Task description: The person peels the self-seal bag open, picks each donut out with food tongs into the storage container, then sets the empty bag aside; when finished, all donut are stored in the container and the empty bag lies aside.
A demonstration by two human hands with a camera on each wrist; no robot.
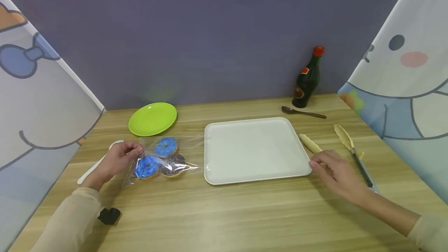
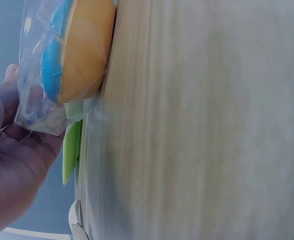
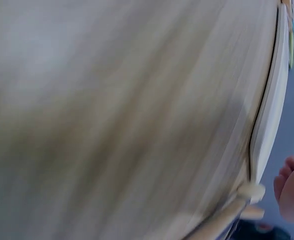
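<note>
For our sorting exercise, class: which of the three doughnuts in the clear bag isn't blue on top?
The dark brown doughnut, lower right of the three; the upper doughnut and lower-left doughnut both have blue tops.

Pale beige sleeves [image 1: 68, 221], seemingly plain fabric, close left cuff [image 1: 88, 193], bare hands [image 1: 117, 161]

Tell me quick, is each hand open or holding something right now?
Left hand: closed, pinching the clear bag.
Right hand: open, relaxed near a corner of the white tray, holding nothing visible.
</note>
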